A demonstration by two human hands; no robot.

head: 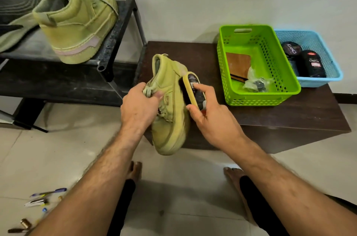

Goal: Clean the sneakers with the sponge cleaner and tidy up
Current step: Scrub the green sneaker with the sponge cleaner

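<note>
The round black polish tin point(291, 48) in the light blue mesh basket point(328, 57) reads "Cherry" on its lid. The black bottle point(311, 63) lying beside it reads "Cherry" too. The label on the yellow-edged sponge cleaner point(195, 88) is too blurred to read.

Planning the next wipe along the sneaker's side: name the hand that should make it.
Right hand: it already grips the sponge cleaner against the sneaker. The left hand steadies the sneaker at its laces.
</note>
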